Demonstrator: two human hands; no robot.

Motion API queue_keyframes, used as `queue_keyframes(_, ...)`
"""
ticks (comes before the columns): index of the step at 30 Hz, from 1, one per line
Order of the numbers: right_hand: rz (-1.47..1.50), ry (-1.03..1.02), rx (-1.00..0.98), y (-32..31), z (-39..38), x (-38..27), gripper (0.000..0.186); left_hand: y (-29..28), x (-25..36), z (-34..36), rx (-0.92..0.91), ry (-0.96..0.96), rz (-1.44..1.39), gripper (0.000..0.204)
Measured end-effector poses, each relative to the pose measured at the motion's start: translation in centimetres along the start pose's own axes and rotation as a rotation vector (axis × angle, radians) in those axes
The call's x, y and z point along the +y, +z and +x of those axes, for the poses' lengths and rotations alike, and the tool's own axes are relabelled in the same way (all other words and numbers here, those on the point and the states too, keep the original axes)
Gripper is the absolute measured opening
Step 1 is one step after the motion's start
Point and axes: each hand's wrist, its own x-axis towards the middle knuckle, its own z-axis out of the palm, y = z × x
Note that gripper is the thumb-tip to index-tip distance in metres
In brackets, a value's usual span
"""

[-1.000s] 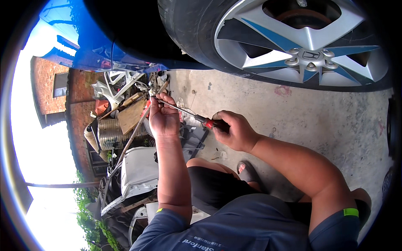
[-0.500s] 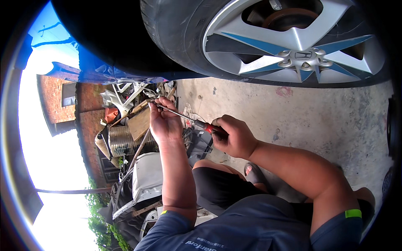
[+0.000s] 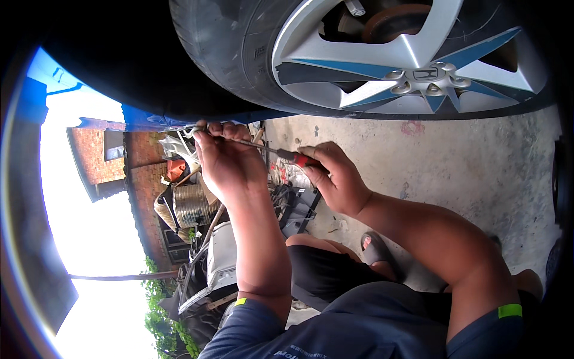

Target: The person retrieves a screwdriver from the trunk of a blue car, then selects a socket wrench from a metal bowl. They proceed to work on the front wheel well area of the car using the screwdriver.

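My right hand is closed round the red and black handle of a screwdriver. Its thin metal shaft points left into the curled fingers of my left hand. Thumb and forefinger of that hand pinch together near the screwdriver's tip, just under the edge of the blue car body. The tip, and any small part it may touch, is hidden by the fingers. Above both hands stands a car wheel with silver, black and blue spokes and a dark tyre.
Concrete floor lies below and right of the wheel. A heap of scrap with a ribbed drum-like thing and a pale panel is at the left. Behind it rises a brick building. My sandalled foot rests on the floor.
Both hands have moved with the screwdriver up toward the car body's edge, left hand farther left. The view has shifted too: the wheel sits more to the left, the background more to the right.
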Motion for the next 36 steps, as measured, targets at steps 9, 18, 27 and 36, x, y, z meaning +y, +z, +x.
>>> queue_keyframes(9, -0.013, -0.089, 0.057, -0.7, 5.2, 0.7, 0.031, 0.8, -0.4, 2.3, 0.085, 0.054, 0.089, 0.026)
queue_keyframes(18, -0.024, -0.072, 0.071, 0.0, 7.0, 0.7, 0.030, 0.7, -0.7, 3.0, 0.106, 0.060, 0.252, 0.029)
queue_keyframes(27, -0.045, -0.116, 0.098, 0.2, 7.9, 1.4, 0.026, 0.4, -0.8, 3.2, 0.109, 0.096, 0.250, 0.027)
queue_keyframes(36, -0.039, -0.080, 0.117, 0.6, 7.8, 1.3, 0.027, -0.3, -0.4, 3.1, 0.075, 0.100, 0.273, 0.024)
